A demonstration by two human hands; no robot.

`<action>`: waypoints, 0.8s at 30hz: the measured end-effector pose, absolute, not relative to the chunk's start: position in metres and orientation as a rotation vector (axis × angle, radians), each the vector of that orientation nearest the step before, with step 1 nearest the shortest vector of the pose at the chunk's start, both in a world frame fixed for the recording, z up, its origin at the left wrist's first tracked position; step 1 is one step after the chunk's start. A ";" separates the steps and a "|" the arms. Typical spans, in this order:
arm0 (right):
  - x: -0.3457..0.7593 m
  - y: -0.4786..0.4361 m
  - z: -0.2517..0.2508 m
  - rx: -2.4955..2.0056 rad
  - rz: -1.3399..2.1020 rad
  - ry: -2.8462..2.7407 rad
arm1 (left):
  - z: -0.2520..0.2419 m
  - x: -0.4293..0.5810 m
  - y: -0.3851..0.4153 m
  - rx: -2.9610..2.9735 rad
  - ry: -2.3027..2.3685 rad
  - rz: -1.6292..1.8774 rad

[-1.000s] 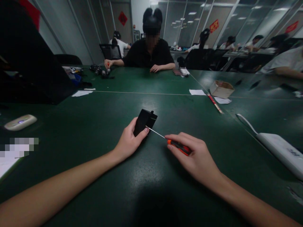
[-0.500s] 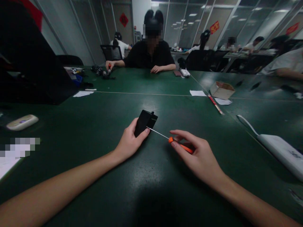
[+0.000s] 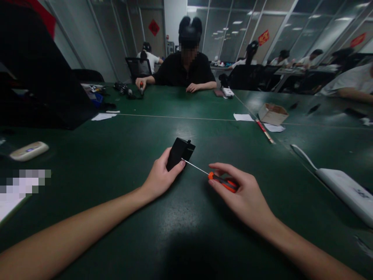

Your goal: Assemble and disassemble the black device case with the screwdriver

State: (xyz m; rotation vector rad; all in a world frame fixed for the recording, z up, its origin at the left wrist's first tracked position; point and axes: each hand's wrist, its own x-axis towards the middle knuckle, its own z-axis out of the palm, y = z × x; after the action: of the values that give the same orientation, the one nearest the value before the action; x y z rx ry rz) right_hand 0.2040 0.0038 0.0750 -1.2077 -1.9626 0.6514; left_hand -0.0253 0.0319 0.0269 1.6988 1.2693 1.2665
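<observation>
A small black box-like part [image 3: 180,152] stands tilted on the green table [image 3: 186,217]. My left hand [image 3: 161,178] grips its near side, thumb and fingers closed on it. An orange-handled screwdriver [image 3: 220,181] lies in my right hand [image 3: 243,194], pinched between thumb and fingers. Its thin metal shaft [image 3: 194,167] points left, and the tip touches the black part beside my left fingertip.
A person in black sits across the table [image 3: 186,66] with small parts near one hand. A white device [image 3: 29,150] lies at left, a long white unit [image 3: 346,190] at right, a cardboard box [image 3: 272,113] and paper slips farther back. A dark bag [image 3: 43,85] stands far left.
My right fingers have shifted on the screwdriver handle, turning it slightly. The black part and left hand stay in place; the view drifts a little.
</observation>
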 end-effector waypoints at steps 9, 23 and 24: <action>0.204 0.004 0.076 -1.237 0.845 -1.951 | 0.025 -0.026 0.033 1.687 1.268 1.290; 0.203 0.004 0.076 -1.227 0.803 -2.007 | 0.026 -0.025 0.032 1.712 1.283 1.275; 0.203 0.004 0.075 -1.220 0.808 -2.006 | 0.026 -0.026 0.032 1.709 1.279 1.273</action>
State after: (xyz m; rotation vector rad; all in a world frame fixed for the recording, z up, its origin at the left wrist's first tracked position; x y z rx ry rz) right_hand 0.2030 0.0041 0.0752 -1.2200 -2.0057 0.8079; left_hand -0.0257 0.0321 0.0256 1.7094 1.2789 1.2728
